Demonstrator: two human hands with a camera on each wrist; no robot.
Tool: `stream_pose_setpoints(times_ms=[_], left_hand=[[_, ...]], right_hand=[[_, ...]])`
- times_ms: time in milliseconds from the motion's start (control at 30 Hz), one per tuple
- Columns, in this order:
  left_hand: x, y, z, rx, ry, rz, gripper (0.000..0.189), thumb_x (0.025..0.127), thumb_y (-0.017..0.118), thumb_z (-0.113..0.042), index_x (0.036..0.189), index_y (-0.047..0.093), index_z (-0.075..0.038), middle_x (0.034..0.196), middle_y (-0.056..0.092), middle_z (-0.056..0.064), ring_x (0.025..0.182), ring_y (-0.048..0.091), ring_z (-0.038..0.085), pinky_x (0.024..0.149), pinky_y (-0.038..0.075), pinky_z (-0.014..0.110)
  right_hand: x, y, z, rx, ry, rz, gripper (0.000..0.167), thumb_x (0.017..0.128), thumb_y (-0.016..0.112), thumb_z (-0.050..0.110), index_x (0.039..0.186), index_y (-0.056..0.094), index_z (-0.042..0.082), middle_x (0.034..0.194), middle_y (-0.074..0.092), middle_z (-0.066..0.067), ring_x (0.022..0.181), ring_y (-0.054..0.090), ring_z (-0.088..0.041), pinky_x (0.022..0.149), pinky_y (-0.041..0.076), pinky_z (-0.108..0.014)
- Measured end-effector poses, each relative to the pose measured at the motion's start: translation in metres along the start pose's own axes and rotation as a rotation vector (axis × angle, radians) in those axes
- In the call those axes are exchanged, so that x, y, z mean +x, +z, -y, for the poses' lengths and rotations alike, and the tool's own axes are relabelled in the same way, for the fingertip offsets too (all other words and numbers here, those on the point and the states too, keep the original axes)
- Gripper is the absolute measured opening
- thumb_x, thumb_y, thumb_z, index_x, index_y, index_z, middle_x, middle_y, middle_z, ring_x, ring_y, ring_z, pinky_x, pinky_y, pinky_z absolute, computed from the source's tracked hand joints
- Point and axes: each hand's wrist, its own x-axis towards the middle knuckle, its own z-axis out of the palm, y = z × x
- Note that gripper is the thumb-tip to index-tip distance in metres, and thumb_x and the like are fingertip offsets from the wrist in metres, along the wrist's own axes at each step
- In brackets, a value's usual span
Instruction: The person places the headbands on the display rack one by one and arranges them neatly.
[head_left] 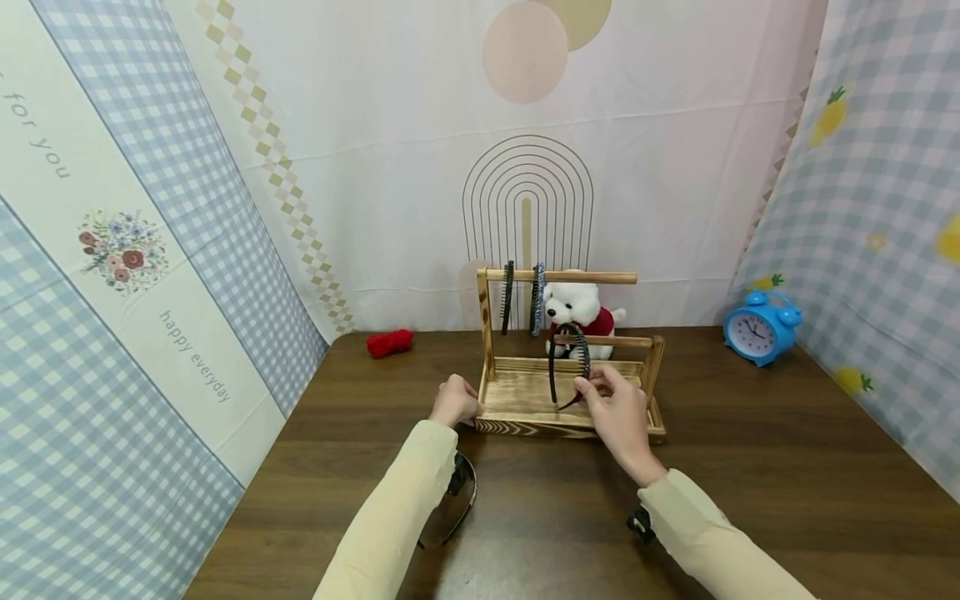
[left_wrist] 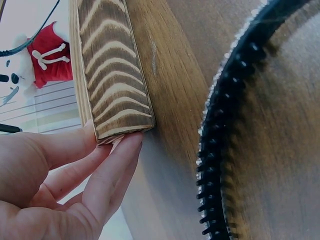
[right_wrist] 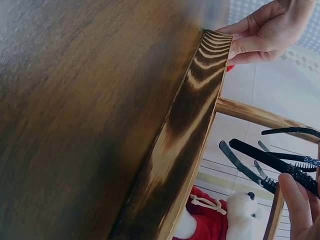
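Note:
A wooden rack [head_left: 536, 427] with a tray base and two bars, one tall and one low, stands on the table. My left hand [head_left: 455, 402] grips the left end of its base, fingertips on the end face in the left wrist view. Between the fingers of my right hand [head_left: 618, 412] is a black toothed headband [head_left: 584, 348], pinched near one end. Its arch overlaps the low bar [head_left: 622, 341] in the head view. From the tall bar [head_left: 592, 277] hang black headbands [head_left: 507, 297], including one with a blue sparkly face [head_left: 539, 298].
Another black headband [left_wrist: 212, 165], edged with sparkling stones, lies on the table below my left forearm. Behind the rack sits a white plush dog [head_left: 600, 323] in red. A red fuzzy item [head_left: 389, 342] lies back left; a blue alarm clock [head_left: 762, 327] stands back right.

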Motion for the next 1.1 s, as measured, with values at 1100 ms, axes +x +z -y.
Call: stream_pose_setpoints(times_ms=[1100], left_hand=[[0.0,0.0,0.0,-0.026,0.002,0.006,0.023,0.078,0.078,0.001,0.098,0.072,0.009,0.1,0.067,0.027,0.058,0.071,0.027,0.056,0.062,0.033]], right_hand=[[0.005,-0.015,-0.02,-0.053,0.03,-0.09,0.018,0.089,0.073,0.014,0.1,0.069,0.0,0.084,0.075,-0.012,0.069,0.072,-0.026,0.053,0.05,-0.007]])
